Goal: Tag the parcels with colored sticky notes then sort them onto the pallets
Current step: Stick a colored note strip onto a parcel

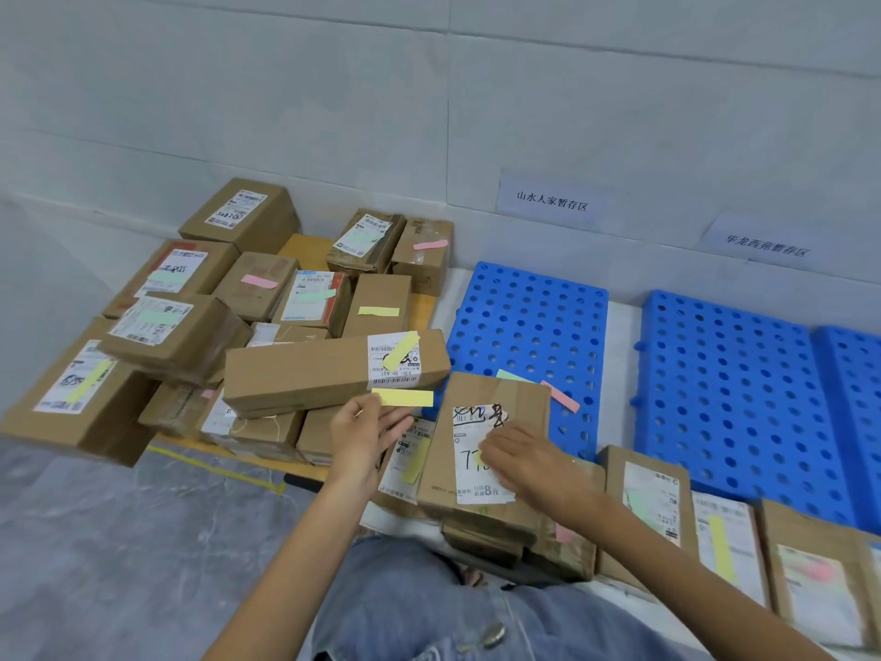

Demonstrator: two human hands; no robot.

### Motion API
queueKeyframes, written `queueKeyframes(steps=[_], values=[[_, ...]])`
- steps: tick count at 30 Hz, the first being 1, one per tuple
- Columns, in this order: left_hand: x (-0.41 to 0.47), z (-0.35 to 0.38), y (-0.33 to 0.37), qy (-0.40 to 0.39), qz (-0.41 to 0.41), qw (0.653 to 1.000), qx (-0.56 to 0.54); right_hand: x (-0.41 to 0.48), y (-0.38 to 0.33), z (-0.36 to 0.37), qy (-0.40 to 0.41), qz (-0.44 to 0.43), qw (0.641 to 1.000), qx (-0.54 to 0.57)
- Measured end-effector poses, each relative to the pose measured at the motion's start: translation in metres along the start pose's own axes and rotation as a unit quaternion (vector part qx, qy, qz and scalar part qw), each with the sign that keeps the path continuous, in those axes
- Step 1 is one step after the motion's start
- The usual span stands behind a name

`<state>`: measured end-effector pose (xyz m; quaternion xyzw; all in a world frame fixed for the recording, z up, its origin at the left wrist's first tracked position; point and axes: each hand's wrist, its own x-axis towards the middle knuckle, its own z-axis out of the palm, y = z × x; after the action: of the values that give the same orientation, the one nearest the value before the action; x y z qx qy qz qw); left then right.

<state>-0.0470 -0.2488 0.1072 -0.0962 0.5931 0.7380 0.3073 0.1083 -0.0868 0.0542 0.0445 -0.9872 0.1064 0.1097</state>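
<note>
Step in hand: tagging. Your left hand [364, 434] pinches a yellow sticky note [403, 397] by its end, held above the boxes. Your right hand [522, 458] lies flat, gripping nothing, on the label of the parcel [481, 450] just before your knees. The blue pallets [529, 326] beyond are bare. Next, likely: press the note onto that parcel, then carry it over.

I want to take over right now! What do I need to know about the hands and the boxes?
Left hand: pinching a yellow sticky note.
Right hand: pressing on the label of the front parcel, fingers flat.
Parcel pile on the left: most show a tag already.
Blue pallets: nothing on them but loose notes at the near edge.
Left: finish tagging, then all the sorting.
</note>
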Motion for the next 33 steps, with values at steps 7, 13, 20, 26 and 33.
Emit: queueKeyframes(steps=[7, 13, 20, 26, 33], values=[[0.002, -0.009, -0.009, 0.003, -0.026, 0.999, 0.035, -0.012, 0.006, 0.011, 0.029, 0.014, 0.999, 0.007], [0.004, -0.001, -0.027, -0.063, -0.076, 0.991, 0.095, -0.014, 0.011, 0.013, 0.053, 0.126, 0.991, -0.001], [0.015, -0.004, -0.035, -0.065, -0.104, 0.984, 0.131, -0.018, 0.012, 0.017, -0.09, 0.151, 0.983, 0.05], [0.016, 0.0, -0.03, -0.098, -0.105, 0.978, 0.153, -0.026, 0.017, 0.002, -0.138, 0.181, 0.939, 0.258], [0.028, 0.045, 0.01, -0.145, 0.002, 0.967, 0.212, -0.023, 0.018, -0.013, 0.054, 0.313, 0.824, 0.47]])
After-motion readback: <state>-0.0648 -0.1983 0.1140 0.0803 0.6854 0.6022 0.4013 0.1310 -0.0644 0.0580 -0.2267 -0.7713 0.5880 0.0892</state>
